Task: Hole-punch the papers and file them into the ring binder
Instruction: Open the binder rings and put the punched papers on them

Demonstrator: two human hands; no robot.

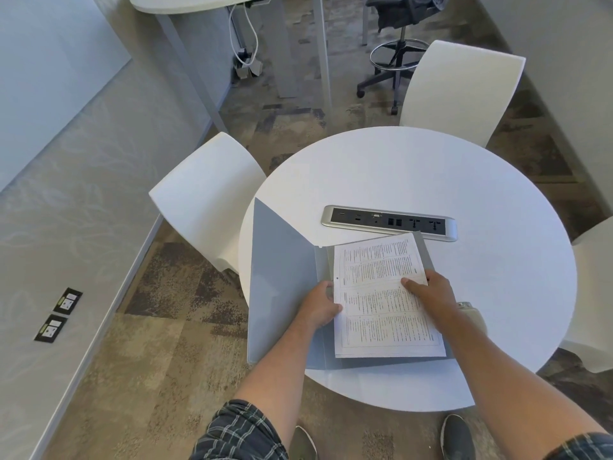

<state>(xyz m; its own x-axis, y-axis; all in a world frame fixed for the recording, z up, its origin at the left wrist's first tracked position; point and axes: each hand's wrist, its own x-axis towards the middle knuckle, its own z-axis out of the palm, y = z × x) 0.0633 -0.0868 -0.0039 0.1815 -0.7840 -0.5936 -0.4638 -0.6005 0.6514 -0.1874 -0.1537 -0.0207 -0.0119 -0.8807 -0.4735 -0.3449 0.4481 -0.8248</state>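
Observation:
A grey ring binder (282, 280) lies open on the round white table (481, 293), its left cover tilted up past the table's edge. A stack of printed papers (381, 303) rests on the binder's right half, with a punched hole showing near its left edge. My left hand (320, 308) grips the papers' left edge over the spine, hiding the rings. My right hand (431, 293) presses flat on the papers' right side. A hole punch (472, 315) peeks out behind my right forearm, mostly hidden.
A silver power and socket strip (388, 223) is set into the table just beyond the binder. White chairs stand at the left (205, 200), far side (461, 91) and right (593, 293). My shoes show under the near edge.

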